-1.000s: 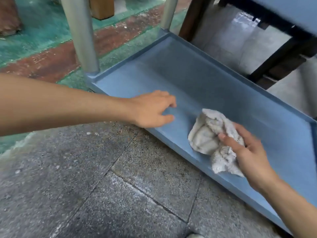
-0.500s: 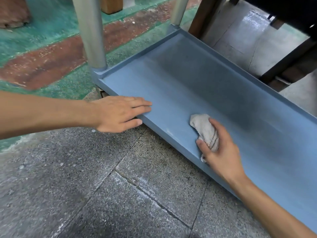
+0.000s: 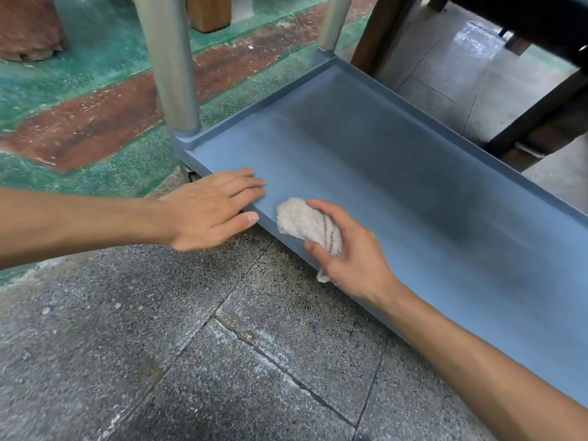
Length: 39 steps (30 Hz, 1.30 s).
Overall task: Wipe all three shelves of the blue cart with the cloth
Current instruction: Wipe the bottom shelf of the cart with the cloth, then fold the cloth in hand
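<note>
Resting on speckled grey floor (image 3: 159, 361), blue cart (image 3: 397, 173)

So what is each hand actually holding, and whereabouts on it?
The right hand grips the bunched cloth around its rear half, front end poking out. The left hand holds nothing; it rests flat on the shelf's front rim.

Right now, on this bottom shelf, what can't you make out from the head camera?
- Upper two shelves: out of frame above.
- Bottom shelf: right end cut off by the frame edge.
- Cloth: partly hidden inside the right hand.
- Caster under the near corner: hidden by the shelf rim and the left hand.
</note>
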{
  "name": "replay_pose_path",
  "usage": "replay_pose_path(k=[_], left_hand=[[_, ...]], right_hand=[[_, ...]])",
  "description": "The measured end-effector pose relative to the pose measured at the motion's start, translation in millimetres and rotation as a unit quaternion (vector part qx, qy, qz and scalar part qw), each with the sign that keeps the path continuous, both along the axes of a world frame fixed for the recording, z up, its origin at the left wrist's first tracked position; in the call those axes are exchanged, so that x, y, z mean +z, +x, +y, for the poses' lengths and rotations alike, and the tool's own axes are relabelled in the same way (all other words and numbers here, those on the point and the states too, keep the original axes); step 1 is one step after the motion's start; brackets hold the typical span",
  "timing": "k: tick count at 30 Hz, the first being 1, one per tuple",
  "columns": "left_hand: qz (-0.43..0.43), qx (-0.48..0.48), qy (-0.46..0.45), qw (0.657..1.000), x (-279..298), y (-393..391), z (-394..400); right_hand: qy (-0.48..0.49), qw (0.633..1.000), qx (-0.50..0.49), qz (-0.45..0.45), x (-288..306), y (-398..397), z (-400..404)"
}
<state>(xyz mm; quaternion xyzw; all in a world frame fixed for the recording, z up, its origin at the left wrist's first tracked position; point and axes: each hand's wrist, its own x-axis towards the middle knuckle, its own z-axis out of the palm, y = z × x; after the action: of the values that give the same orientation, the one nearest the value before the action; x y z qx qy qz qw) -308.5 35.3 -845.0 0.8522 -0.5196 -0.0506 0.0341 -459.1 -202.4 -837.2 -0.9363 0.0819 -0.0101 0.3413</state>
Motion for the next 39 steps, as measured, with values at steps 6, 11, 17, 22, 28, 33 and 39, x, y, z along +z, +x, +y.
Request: replay_pose_path(k=[6, 11, 17, 22, 28, 33, 39], left_hand=[[0.051, 0.097, -0.08, 0.991, 1, 14, 21], [0.152, 0.192, -0.159, 0.956, 13, 27, 41], [0.301, 0.217, -0.236, 0.898, 29, 14, 77], [0.458, 0.206, -0.189, 0.843, 38, 2, 113], [0.444, 0.262, -0.205, 0.832, 75, -13, 121], [0.404, 0.339, -0.291, 0.798, 138, -20, 127], [0.395, 0.409, -0.317, 0.759, 238, -35, 172]], right_hand=[[0.074, 0.996, 0.039, 0.015, 8, 31, 26], [0.22, 0.97, 0.087, 0.051, 24, 52, 61], [0.405, 0.893, 0.064, 0.186, 6, 34, 143], [0.483, 0.841, -0.008, 0.245, -1, 34, 148], [0.584, 0.761, -0.038, 0.281, 36, 64, 142], [0.581, 0.752, -0.02, 0.312, 93, 82, 159], [0.421, 0.843, 0.051, 0.332, 182, 83, 203]])
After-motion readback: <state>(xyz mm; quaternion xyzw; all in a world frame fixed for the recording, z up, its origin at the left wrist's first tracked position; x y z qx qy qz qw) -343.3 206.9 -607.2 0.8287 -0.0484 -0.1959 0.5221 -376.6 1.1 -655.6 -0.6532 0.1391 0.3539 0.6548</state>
